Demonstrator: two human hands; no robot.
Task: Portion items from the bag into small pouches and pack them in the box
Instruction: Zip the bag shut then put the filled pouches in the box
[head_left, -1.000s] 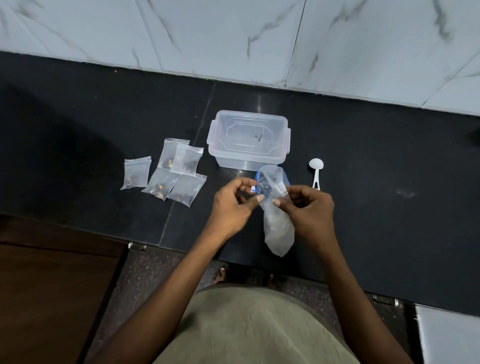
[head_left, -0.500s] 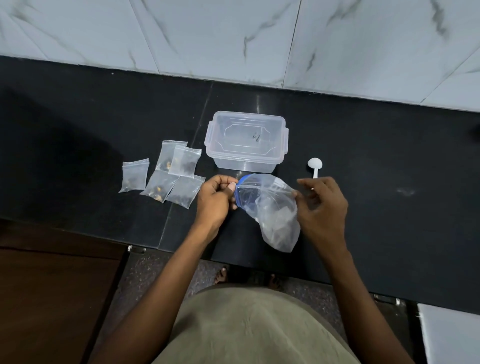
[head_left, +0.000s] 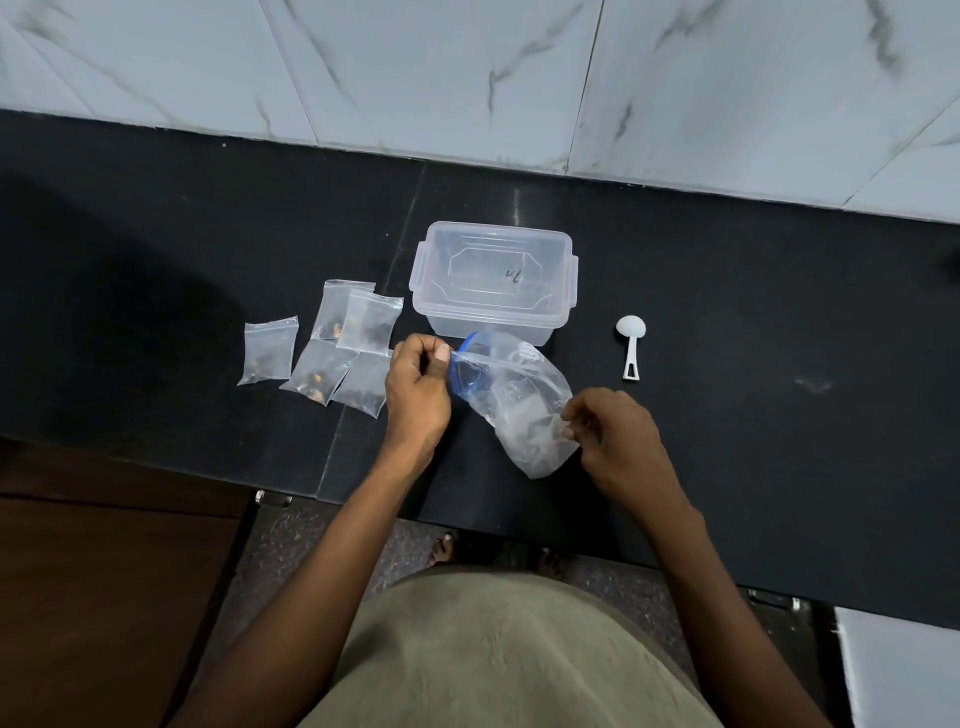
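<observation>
Left hand (head_left: 418, 387) and right hand (head_left: 615, 436) on bag (head_left: 511, 395)

A clear bag (head_left: 511, 395) with a blue zip edge lies tilted near the bench's front edge, below a lidded clear box (head_left: 492, 280). 5 small filled pouches (head_left: 332, 348) lie clustered left of the box.

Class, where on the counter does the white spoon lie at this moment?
In the head view, the white spoon lies on the black counter, right of the clear box and beyond the right hand, touching neither.
</observation>
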